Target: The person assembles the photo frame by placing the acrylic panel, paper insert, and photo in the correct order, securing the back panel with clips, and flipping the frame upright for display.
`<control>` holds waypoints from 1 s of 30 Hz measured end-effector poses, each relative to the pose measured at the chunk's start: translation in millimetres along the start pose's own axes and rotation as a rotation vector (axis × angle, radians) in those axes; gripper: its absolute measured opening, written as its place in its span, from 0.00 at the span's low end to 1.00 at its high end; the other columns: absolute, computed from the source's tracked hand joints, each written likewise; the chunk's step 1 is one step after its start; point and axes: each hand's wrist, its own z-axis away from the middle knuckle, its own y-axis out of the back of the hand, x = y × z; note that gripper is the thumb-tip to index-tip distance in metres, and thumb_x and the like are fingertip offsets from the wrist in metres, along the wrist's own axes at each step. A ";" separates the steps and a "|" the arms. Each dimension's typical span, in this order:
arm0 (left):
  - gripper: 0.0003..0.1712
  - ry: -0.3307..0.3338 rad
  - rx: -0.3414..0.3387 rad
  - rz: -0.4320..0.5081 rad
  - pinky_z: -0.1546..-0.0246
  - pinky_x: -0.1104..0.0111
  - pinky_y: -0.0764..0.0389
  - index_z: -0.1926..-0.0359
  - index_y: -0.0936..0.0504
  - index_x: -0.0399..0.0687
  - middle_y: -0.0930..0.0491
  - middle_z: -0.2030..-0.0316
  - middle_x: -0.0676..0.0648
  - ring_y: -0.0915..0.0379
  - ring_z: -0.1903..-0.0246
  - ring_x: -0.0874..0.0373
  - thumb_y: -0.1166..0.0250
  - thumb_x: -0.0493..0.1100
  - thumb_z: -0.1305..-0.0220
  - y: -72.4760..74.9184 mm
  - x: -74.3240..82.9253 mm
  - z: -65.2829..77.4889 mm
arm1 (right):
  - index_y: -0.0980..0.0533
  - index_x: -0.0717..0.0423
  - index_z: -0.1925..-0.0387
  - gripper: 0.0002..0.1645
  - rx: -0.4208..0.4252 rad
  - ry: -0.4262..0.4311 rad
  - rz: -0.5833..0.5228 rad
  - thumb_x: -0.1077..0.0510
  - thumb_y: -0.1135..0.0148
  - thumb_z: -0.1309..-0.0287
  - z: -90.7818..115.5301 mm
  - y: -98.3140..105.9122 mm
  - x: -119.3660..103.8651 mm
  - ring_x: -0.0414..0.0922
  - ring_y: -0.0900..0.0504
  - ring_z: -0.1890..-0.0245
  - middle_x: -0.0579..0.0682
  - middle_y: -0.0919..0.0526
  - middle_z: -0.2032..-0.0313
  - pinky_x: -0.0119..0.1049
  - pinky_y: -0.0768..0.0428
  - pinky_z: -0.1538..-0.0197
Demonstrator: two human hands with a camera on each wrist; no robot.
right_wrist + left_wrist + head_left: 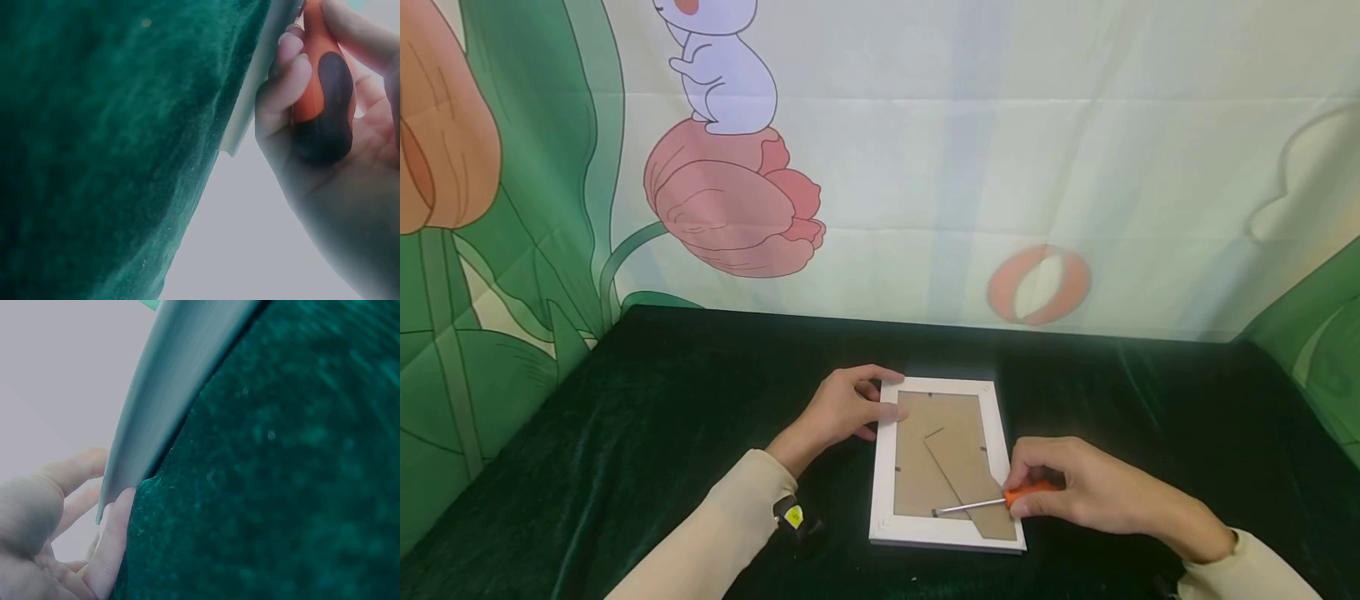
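A white picture frame (885, 492) lies back side up, with a brown backing board (917, 487) and a stand leg (951, 467) showing. Small dark tabs sit along the opening's edges. My left hand (847, 404) grips the frame's upper left side, thumb on top; in the left wrist view, its fingers are around the frame's edge (156, 406). My right hand (1078, 483) holds a screwdriver (1028, 492) by its orange and black handle (322, 106). The screwdriver's tip meets the dark tab (935, 512) at the bottom edge of the backing.
Dark green velvet cloth (700, 417) covers the table. Behind it hangs a printed curtain (887, 167) with flowers and a white animal. A black strap with a yellow label (792, 514) is at the left wrist.
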 end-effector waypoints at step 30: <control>0.27 0.009 -0.003 0.003 0.68 0.62 0.10 0.38 0.14 0.50 0.21 0.59 0.42 0.15 0.66 0.49 0.19 0.43 0.38 0.2 2.2 1.7 | 0.20 0.44 0.57 0.06 -0.065 -0.021 -0.030 0.51 0.30 0.30 -2.2 1.1 -4.8 0.39 0.16 0.60 0.41 0.16 0.59 0.33 0.15 0.60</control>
